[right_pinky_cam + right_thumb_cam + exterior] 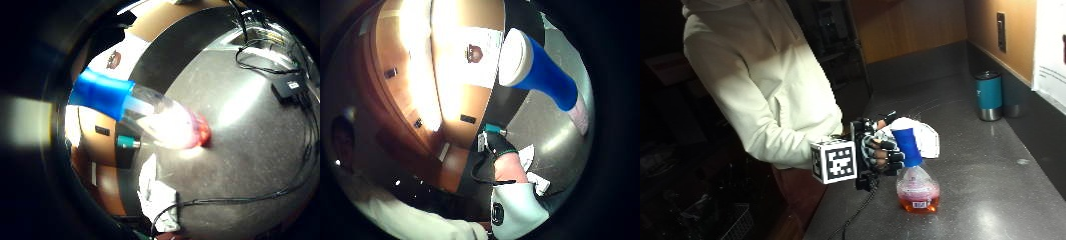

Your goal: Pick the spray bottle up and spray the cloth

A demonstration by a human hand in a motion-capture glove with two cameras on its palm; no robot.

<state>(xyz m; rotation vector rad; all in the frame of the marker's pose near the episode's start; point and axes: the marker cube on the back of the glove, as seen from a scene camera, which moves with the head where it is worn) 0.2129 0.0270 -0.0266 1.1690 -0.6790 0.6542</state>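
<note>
On countertop (pixel 1013 200), spray bottle (pixel 914 172) in right hand (pixel 879 150).

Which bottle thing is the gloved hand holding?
The spray bottle with reddish liquid; the hand grips its blue top. The teal tumbler stands alone by the wall.

The person's gloved right hand (pixel 879 152) is held out low in front of the body, forearm roughly level. Its fingers (pixel 887 145) are curled closed around a bottle's blue neck.
</note>
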